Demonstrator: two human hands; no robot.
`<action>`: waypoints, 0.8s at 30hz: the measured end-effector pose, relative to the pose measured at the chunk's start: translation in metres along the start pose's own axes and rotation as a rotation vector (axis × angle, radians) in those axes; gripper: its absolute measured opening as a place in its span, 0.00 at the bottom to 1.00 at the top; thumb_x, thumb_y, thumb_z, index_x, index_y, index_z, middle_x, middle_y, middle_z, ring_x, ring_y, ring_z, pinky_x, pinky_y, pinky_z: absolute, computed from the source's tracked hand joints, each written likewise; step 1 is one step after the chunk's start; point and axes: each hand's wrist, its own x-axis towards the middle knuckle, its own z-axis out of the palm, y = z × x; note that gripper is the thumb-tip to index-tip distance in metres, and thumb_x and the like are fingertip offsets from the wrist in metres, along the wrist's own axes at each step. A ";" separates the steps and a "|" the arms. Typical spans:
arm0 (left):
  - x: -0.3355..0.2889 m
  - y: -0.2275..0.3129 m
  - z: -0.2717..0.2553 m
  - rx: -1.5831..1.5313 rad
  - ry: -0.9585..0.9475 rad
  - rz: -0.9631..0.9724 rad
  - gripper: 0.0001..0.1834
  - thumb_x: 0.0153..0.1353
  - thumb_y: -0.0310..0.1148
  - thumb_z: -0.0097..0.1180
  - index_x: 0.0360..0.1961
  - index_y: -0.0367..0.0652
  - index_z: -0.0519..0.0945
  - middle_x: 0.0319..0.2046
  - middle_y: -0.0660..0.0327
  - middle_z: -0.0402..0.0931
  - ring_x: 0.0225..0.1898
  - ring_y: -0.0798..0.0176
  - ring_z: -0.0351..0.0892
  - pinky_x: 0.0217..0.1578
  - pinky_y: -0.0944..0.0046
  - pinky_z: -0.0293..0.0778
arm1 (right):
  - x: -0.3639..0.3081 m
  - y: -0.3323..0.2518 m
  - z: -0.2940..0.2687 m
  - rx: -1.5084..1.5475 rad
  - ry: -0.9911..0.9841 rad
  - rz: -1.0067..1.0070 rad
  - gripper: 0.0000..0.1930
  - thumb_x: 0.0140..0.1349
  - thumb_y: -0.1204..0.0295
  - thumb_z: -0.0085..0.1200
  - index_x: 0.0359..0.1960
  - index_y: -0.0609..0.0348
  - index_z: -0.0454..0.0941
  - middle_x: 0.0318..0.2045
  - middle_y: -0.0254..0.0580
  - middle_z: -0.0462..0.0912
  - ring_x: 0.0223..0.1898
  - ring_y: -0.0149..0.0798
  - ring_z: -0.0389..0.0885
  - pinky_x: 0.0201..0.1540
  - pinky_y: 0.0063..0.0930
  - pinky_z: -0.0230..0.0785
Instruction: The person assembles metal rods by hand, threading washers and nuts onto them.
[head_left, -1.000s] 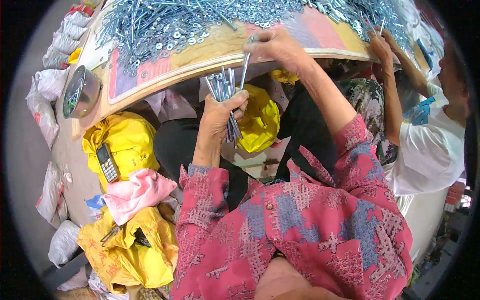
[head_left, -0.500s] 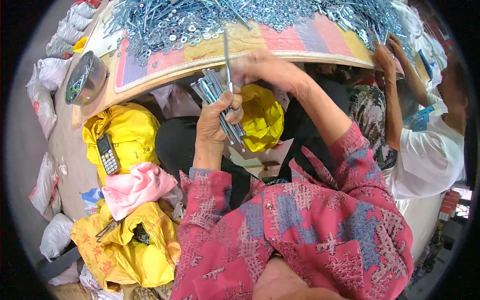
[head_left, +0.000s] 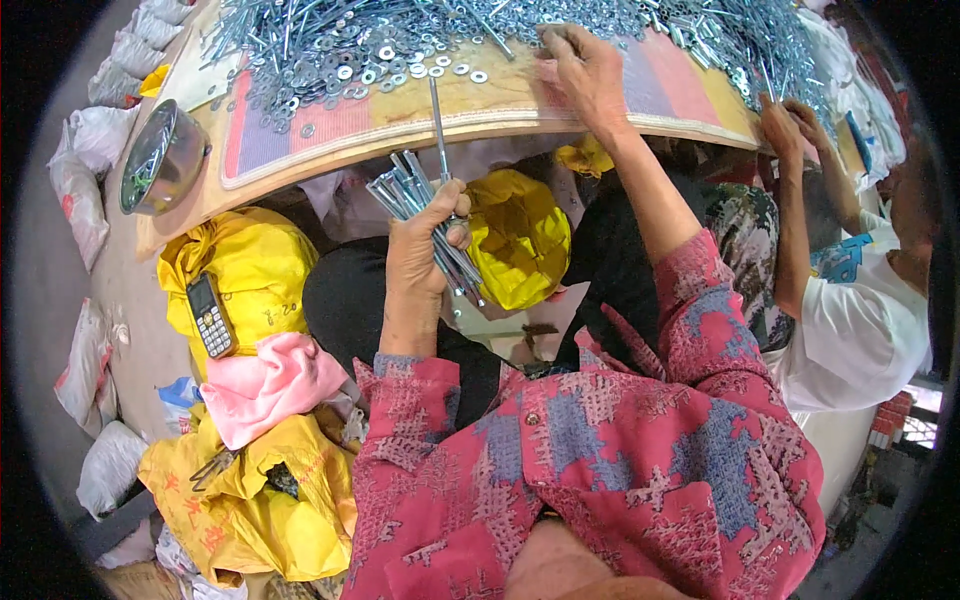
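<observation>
My left hand (head_left: 425,225) is wrapped round a bundle of silvery long bolts (head_left: 398,185), held at a slant below the table edge. One long thin bolt (head_left: 438,125) rises well above the others, upright between thumb and fingers. My right hand (head_left: 590,75) is over the table at the near edge of a heap of flat metal washers (head_left: 400,45). Its fingers are bent and close together among the washers; whatever is between them is hidden. An opened yellow bag (head_left: 520,240) sits below the table, just right of my left hand.
A striped mat (head_left: 300,150) covers the table under the hardware. To the left stand a metal bowl (head_left: 163,160) of bolts, a yellow sack (head_left: 245,250) with a keypad phone (head_left: 210,315), and a pink cloth (head_left: 268,385). At right, a co-worker's hands (head_left: 785,125) work at the heap.
My right hand has moved from beside the upright bolt, up and right to the washers. My left hand keeps its bundle and has shifted slightly left.
</observation>
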 end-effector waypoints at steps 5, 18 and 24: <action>0.007 -0.007 0.003 0.022 -0.019 -0.023 0.09 0.54 0.27 0.64 0.34 0.36 0.78 0.24 0.62 0.76 0.15 0.73 0.69 0.15 0.77 0.65 | -0.003 -0.003 0.025 -0.249 -0.208 -0.210 0.15 0.63 0.62 0.52 0.43 0.59 0.80 0.39 0.47 0.82 0.39 0.45 0.82 0.41 0.35 0.74; 0.005 -0.013 0.022 0.239 0.020 0.013 0.07 0.53 0.27 0.65 0.31 0.36 0.79 0.21 0.62 0.76 0.14 0.73 0.68 0.14 0.75 0.64 | -0.018 -0.035 0.011 0.760 -0.394 0.546 0.12 0.65 0.65 0.53 0.34 0.63 0.79 0.21 0.36 0.79 0.20 0.25 0.73 0.23 0.19 0.64; 0.010 -0.014 0.018 0.102 -0.082 -0.111 0.11 0.54 0.26 0.64 0.37 0.33 0.77 0.24 0.60 0.76 0.14 0.72 0.69 0.14 0.76 0.65 | -0.026 -0.034 0.011 0.655 -0.313 0.380 0.06 0.65 0.73 0.52 0.37 0.63 0.79 0.24 0.38 0.80 0.22 0.25 0.78 0.24 0.17 0.67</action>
